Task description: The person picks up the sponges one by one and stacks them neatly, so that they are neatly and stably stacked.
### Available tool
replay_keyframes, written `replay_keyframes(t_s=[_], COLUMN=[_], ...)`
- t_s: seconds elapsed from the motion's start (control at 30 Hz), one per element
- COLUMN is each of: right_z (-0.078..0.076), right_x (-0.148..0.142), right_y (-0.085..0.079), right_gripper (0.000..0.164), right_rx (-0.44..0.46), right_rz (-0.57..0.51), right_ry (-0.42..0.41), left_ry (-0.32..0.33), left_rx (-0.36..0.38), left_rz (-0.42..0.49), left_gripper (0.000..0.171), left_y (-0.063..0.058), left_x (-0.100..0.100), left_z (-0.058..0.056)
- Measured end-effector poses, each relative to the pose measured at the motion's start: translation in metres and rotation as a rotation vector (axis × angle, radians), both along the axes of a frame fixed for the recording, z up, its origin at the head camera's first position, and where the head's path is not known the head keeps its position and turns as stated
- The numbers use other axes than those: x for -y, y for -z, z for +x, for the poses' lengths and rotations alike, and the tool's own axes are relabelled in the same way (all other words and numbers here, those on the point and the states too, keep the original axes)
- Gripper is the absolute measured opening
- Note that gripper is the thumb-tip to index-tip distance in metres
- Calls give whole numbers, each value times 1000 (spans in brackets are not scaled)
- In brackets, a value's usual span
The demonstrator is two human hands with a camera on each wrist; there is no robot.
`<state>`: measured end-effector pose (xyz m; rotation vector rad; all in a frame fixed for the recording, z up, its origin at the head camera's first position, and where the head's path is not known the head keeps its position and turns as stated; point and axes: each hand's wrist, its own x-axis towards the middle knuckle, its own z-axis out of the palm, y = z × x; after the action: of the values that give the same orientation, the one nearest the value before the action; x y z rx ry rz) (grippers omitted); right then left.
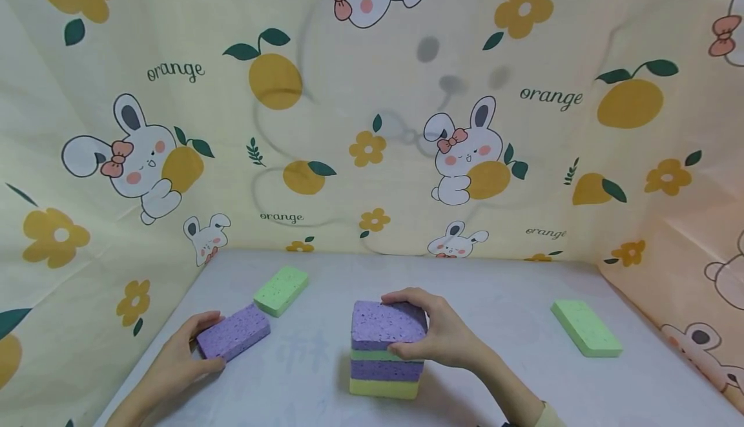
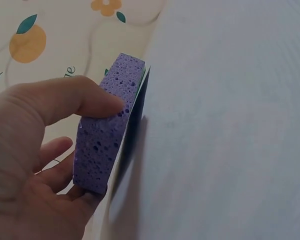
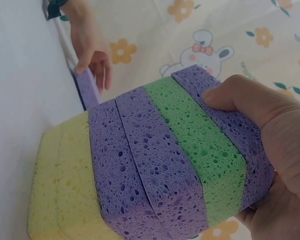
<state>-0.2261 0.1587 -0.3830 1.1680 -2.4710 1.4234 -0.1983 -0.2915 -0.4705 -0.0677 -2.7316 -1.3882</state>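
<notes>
My left hand [image 1: 180,362] grips a purple sponge [image 1: 235,332] by its sides, low over the left part of the table. In the left wrist view, the thumb presses one edge of that sponge [image 2: 102,145]. My right hand [image 1: 447,336] holds the top purple sponge [image 1: 386,323] of a stack at the middle, thumb on the near side and fingers at the back. Under it in the right wrist view come a green sponge [image 3: 197,155], purple sponges [image 3: 150,155] and yellow sponges [image 3: 65,175] at the bottom. The layers sit flush against one another.
A green sponge [image 1: 281,290] lies just behind the left purple one. Another green sponge [image 1: 586,328] lies on the right side of the white table [image 1: 494,298]. A patterned cloth [image 1: 360,91] with rabbits and oranges surrounds the back and sides.
</notes>
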Motion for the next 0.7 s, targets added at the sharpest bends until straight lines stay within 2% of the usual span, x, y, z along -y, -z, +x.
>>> replay_keyframes(t_s=[0.37, 0.7], right_z=[0, 0], right_x=[0, 1], right_y=[0, 1], right_gripper=[62, 64], right_rx=[-7, 12], right_rz=[3, -2], right_ry=[5, 13], left_ry=[10, 104], left_rx=[-12, -138], left_rz=[28, 125], left_gripper=[89, 83], left_y=[-6, -9], left_x=[-3, -5], left_z=[2, 8])
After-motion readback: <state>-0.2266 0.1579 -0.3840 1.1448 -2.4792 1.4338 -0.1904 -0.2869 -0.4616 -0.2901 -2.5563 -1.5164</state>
